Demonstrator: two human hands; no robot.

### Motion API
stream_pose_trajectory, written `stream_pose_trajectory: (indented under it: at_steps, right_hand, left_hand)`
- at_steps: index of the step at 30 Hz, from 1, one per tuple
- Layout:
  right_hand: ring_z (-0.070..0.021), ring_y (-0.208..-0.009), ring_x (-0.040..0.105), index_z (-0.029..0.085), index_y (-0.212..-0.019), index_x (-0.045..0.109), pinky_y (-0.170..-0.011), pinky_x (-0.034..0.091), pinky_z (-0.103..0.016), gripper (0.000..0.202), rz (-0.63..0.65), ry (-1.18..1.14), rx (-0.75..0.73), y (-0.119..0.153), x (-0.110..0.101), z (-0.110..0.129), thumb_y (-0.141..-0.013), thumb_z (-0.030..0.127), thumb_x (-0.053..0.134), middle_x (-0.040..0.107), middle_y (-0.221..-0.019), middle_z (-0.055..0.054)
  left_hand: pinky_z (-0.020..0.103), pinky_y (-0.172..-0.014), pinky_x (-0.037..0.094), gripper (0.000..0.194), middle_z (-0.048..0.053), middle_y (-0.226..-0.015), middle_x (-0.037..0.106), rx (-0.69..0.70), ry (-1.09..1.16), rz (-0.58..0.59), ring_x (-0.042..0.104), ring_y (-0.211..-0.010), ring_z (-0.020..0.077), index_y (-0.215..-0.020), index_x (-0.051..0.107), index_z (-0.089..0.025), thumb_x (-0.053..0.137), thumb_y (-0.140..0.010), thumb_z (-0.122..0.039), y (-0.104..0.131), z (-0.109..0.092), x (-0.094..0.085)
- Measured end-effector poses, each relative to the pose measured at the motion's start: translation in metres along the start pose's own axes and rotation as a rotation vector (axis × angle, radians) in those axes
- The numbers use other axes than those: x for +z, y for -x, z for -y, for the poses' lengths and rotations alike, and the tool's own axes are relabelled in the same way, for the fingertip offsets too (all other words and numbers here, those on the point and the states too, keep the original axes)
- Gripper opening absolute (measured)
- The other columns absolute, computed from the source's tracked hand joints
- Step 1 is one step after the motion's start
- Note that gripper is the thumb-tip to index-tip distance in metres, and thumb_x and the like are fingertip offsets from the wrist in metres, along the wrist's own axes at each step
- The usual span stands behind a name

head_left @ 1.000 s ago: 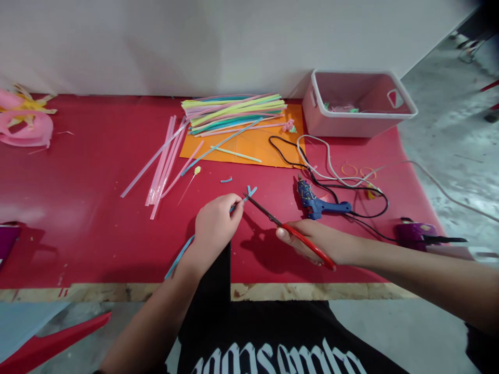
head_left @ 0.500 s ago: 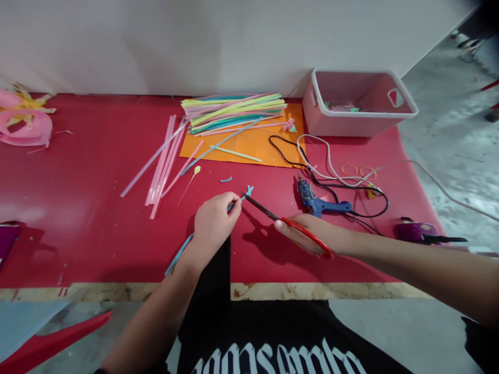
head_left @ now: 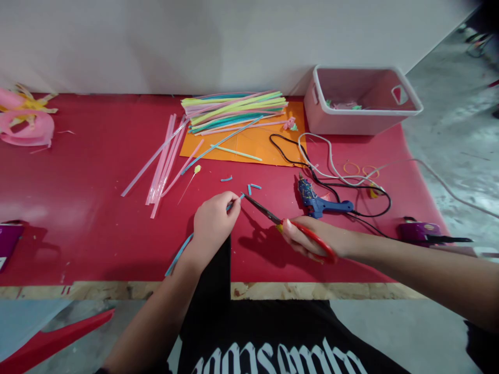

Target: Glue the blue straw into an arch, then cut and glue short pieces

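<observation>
My left hand (head_left: 215, 221) pinches a thin blue strip, perhaps a pipe cleaner (head_left: 180, 254), whose tail comes out below the wrist and whose short tip shows past the thumb. In my right hand (head_left: 310, 234) are red-handled scissors (head_left: 262, 209), their dark blades pointing left with the tips at the strip's end. Just beyond the tips lie two short blue cut pieces (head_left: 255, 186). Another blue snippet (head_left: 226, 179) rests a little to the left. Farther left is a thin stem with a small yellow head (head_left: 197, 169).
Colourful strips (head_left: 237, 111) are piled on orange card (head_left: 273, 148), with pink strips (head_left: 166, 161) to their left. A blue glue gun (head_left: 325, 204) and looped cables lie right of centre. A pink bin (head_left: 343, 122) stands at the back right. A purple object (head_left: 419, 232) sits at the right edge.
The blue bits that were at the scissor tips now lie loose on the table as two short pieces. The scissors' handles shifted slightly right; my left hand has stayed in place.
</observation>
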State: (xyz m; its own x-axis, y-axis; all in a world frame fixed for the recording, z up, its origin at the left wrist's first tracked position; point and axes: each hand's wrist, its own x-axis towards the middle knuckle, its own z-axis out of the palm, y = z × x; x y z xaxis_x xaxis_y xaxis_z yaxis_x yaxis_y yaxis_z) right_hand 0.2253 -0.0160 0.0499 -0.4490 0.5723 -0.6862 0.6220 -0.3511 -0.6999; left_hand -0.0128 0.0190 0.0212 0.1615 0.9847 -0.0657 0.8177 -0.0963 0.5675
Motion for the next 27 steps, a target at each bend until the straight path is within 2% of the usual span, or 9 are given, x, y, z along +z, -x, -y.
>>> stream_pose_trajectory:
  at_steps: [3,8,11,15,22,27]
  right_hand:
    - [-0.0108,-0.049,0.049,0.019,-0.071,0.05,-0.047,0.039,-0.024,0.068,0.059,-0.022,-0.017,0.004,0.001,-0.002,-0.091,0.08,0.028,0.055,-0.066,-0.002]
    - [-0.0115,-0.052,0.043,0.021,-0.069,0.044,-0.05,0.036,-0.026,0.065,-0.029,0.097,-0.073,0.007,0.007,0.003,-0.09,0.081,0.029,0.046,-0.06,0.003]
    - [-0.0124,-0.058,0.042,0.022,-0.072,0.044,-0.055,0.037,-0.028,0.059,-0.08,0.158,-0.093,0.006,0.009,0.004,-0.092,0.077,0.035,0.045,-0.065,0.003]
    - [-0.0135,-0.062,0.043,0.022,-0.074,0.043,-0.06,0.038,-0.029,0.053,-0.066,0.244,-0.12,0.005,0.011,0.004,-0.093,0.071,0.04,0.045,-0.069,0.002]
    - [-0.0145,-0.061,0.046,0.021,-0.072,0.047,-0.058,0.038,-0.029,0.059,-0.102,0.203,-0.027,0.006,0.01,0.012,-0.089,0.076,0.04,0.052,-0.067,0.001]
    - [-0.0148,-0.06,0.046,0.022,-0.071,0.045,-0.058,0.037,-0.03,0.061,-0.176,0.268,-0.016,0.005,0.004,0.006,-0.088,0.08,0.037,0.052,-0.065,0.0]
  left_hand:
    - [0.027,-0.068,0.042,0.017,0.004,-0.088,0.078,0.002,-0.002,0.001,0.072,-0.086,0.0213,-0.089,0.07,-0.022,0.055,-0.094,-0.029,0.0,-0.001,0.0]
    - [0.027,-0.067,0.042,0.018,0.005,-0.087,0.077,0.003,-0.008,-0.019,0.071,-0.083,0.0209,-0.09,0.07,-0.021,0.055,-0.095,-0.03,0.001,-0.002,-0.002]
    - [0.027,-0.067,0.042,0.018,0.004,-0.086,0.077,0.013,-0.007,-0.028,0.071,-0.084,0.0204,-0.09,0.07,-0.022,0.055,-0.095,-0.03,0.001,-0.002,-0.002]
    - [0.027,-0.069,0.043,0.017,0.005,-0.088,0.077,0.018,-0.005,-0.031,0.072,-0.085,0.0208,-0.09,0.07,-0.022,0.055,-0.095,-0.029,0.002,-0.003,-0.001]
    - [0.028,-0.072,0.047,0.018,0.005,-0.094,0.079,-0.007,0.01,-0.019,0.073,-0.092,0.0228,-0.099,0.071,-0.023,0.055,-0.095,-0.029,0.005,-0.004,-0.003]
    - [0.029,-0.072,0.048,0.018,0.005,-0.096,0.079,-0.033,0.013,0.009,0.074,-0.092,0.024,-0.101,0.07,-0.023,0.054,-0.095,-0.028,0.007,-0.002,-0.006]
